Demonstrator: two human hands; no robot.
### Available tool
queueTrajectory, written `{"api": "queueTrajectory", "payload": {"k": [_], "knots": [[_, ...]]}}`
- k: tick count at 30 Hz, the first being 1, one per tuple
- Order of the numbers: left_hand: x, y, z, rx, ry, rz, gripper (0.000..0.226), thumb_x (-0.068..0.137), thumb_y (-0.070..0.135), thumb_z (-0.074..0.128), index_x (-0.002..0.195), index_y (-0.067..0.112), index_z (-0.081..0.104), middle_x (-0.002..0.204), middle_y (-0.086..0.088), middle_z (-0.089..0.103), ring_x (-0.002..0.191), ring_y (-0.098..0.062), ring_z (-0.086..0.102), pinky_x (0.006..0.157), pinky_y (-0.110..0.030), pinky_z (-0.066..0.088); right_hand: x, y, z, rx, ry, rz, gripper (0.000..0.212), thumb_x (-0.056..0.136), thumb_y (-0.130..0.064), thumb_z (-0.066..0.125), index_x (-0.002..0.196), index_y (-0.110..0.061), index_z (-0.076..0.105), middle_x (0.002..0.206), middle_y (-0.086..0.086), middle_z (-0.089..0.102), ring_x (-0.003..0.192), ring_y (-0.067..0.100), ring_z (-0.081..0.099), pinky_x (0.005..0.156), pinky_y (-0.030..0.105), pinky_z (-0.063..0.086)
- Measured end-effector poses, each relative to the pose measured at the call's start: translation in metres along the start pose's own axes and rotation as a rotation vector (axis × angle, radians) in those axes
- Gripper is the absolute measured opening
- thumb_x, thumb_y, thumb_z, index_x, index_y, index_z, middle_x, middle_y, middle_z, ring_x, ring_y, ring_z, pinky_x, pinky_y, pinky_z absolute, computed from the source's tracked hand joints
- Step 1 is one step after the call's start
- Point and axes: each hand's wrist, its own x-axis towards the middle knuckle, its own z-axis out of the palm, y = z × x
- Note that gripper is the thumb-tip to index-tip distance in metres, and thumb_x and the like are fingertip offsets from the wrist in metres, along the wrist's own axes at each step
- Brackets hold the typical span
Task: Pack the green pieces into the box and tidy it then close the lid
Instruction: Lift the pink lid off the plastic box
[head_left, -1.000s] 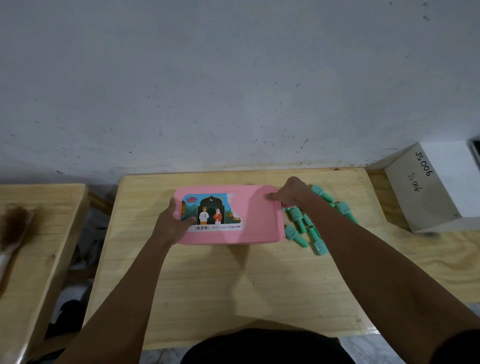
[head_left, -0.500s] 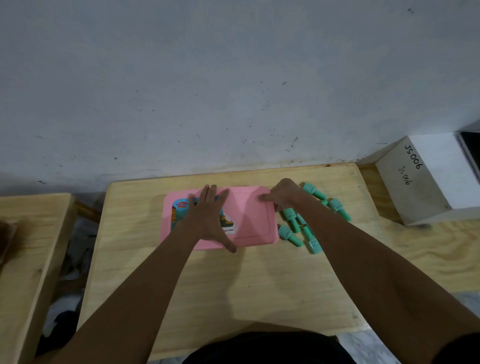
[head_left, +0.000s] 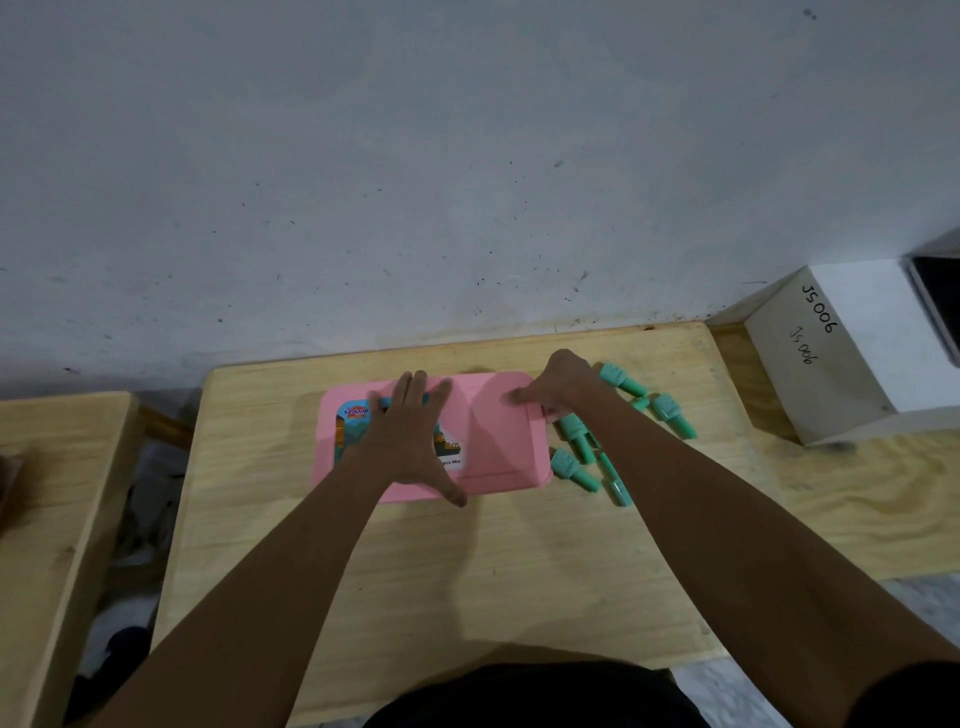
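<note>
A pink box (head_left: 493, 447) lies flat on the wooden table (head_left: 467, 561) with its lid down and a picture label on top. My left hand (head_left: 410, 436) rests flat on the lid with fingers spread, covering most of the label. My right hand (head_left: 556, 387) holds the lid's far right corner, thumb on top and fingers curled over the edge. Several green pieces (head_left: 571, 441) lie loose on the table just right of the box, partly hidden by my right forearm.
A white box (head_left: 831, 358) marked JS 006 stands at the right on another wooden surface. A second wooden table (head_left: 47, 493) is at the left, across a gap with dark clutter below. A grey wall runs along the table's far edge.
My left hand moved from the box's left end onto the top of the lid and spread flat. The box settled flat on the table. My right hand stayed at the right corner.
</note>
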Motion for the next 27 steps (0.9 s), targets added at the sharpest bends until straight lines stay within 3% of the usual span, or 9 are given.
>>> {"api": "queueTrajectory", "payload": {"k": [4,9,12,14,19,21,24,27], "knots": [[0.000,0.000,0.000,0.006,-0.002,0.002,0.149,0.037,0.082,0.071,0.150,0.025,-0.007,0.159,-0.011,-0.012,0.147,-0.031,-0.012,0.114,-0.066,0.004,-0.001,-0.003,0.001,-0.034,0.013,0.007,0.050,0.070,-0.032,0.086,0.095,0.001,0.058,0.086,0.013,0.065,0.064,0.021,0.064,0.058,0.029,0.057],[0.000,0.001,-0.002,0.002,-0.006,-0.001,0.151,0.034,0.082,0.072,0.150,0.027,-0.009,0.159,-0.011,-0.012,0.147,-0.031,-0.012,0.113,-0.066,0.005,-0.008,-0.012,-0.002,-0.046,0.045,-0.015,0.043,0.071,-0.032,0.085,0.072,-0.007,0.051,0.074,0.007,0.060,0.069,0.022,0.061,0.052,0.025,0.049],[-0.001,0.000,0.000,0.001,0.003,0.008,0.151,0.035,0.082,0.071,0.150,0.027,-0.010,0.159,-0.010,-0.014,0.147,-0.030,-0.015,0.114,-0.065,0.003,-0.011,-0.006,-0.005,0.108,-0.034,0.031,0.041,0.075,-0.028,0.083,0.087,0.002,0.058,0.082,0.011,0.065,0.068,0.021,0.065,0.050,0.025,0.054],[-0.002,-0.002,0.002,-0.024,0.022,0.010,0.151,0.035,0.083,0.071,0.150,0.029,-0.011,0.159,-0.009,-0.016,0.147,-0.028,-0.017,0.115,-0.063,0.001,-0.015,0.003,-0.006,0.186,-0.070,-0.013,0.044,0.079,-0.029,0.079,0.102,0.004,0.061,0.087,0.010,0.066,0.068,0.017,0.064,0.045,0.019,0.050],[-0.007,-0.009,0.005,-0.121,0.089,0.022,0.152,0.030,0.086,0.068,0.149,0.032,-0.012,0.159,-0.005,-0.017,0.147,-0.027,-0.017,0.116,-0.059,-0.004,-0.028,0.013,0.003,0.286,-0.015,-0.220,0.036,0.087,-0.037,0.068,0.109,-0.012,0.056,0.110,0.007,0.063,0.096,0.024,0.063,0.078,0.035,0.055],[-0.013,-0.009,0.001,-0.178,0.097,0.042,0.150,0.032,0.085,0.068,0.149,0.034,-0.010,0.159,-0.004,-0.017,0.147,-0.027,-0.016,0.117,-0.057,-0.005,-0.031,0.014,0.004,0.290,-0.020,-0.220,0.035,0.089,-0.041,0.064,0.110,-0.015,0.052,0.111,0.007,0.062,0.097,0.025,0.062,0.079,0.038,0.055],[-0.024,-0.009,-0.007,-0.431,0.213,-0.043,0.129,0.049,0.078,0.071,0.150,0.033,0.006,0.160,-0.003,-0.006,0.148,-0.026,-0.003,0.118,-0.055,0.006,-0.036,0.013,0.005,0.371,-0.039,-0.210,0.038,0.092,-0.044,0.059,0.112,-0.014,0.049,0.113,0.008,0.060,0.098,0.026,0.062,0.080,0.040,0.055],[-0.027,-0.026,-0.001,-0.637,0.443,-0.388,0.090,0.078,0.067,0.057,0.148,0.021,0.025,0.157,-0.013,0.016,0.145,-0.031,0.015,0.115,-0.048,0.018,-0.042,0.007,0.007,0.500,-0.037,-0.219,0.036,0.094,-0.041,0.057,0.113,-0.011,0.049,0.113,0.013,0.062,0.102,0.031,0.063,0.089,0.045,0.052]]}}
